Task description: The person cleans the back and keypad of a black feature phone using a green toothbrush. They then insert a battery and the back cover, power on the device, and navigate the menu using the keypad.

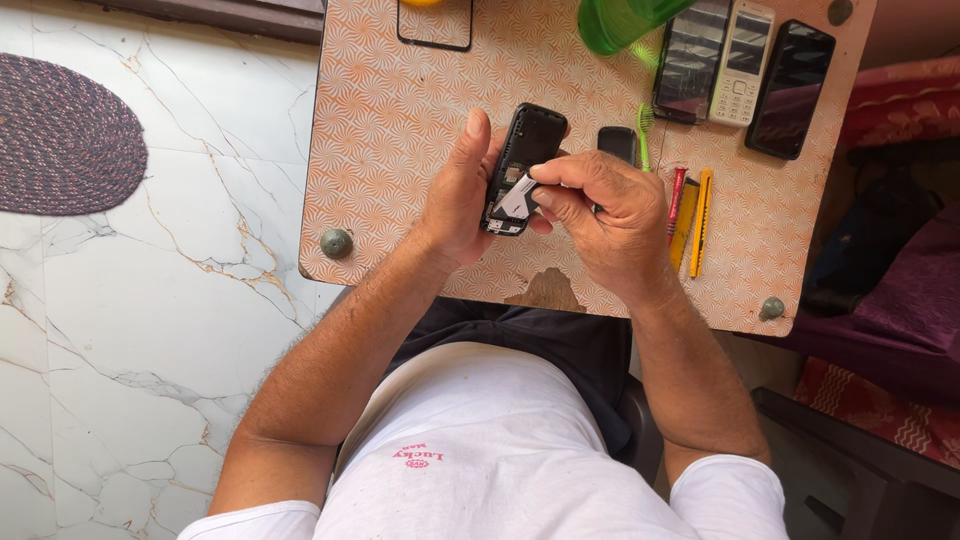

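Observation:
My left hand point(458, 195) grips a small black phone point(524, 150) with its back cover off, held upright over the patterned table point(400, 110). My right hand point(605, 215) pinches a small white card point(516, 197) and presses it against the phone's open back, near the lower end. Both hands meet at the phone above the table's front half.
A black battery point(616, 143) and a green toothbrush point(645, 135) lie just behind my right hand. Red and yellow tools point(690, 205) lie to the right. Several phones point(745, 65) sit at the back right, beside a green cup point(615, 22). A screen glass point(435, 25) lies at the back.

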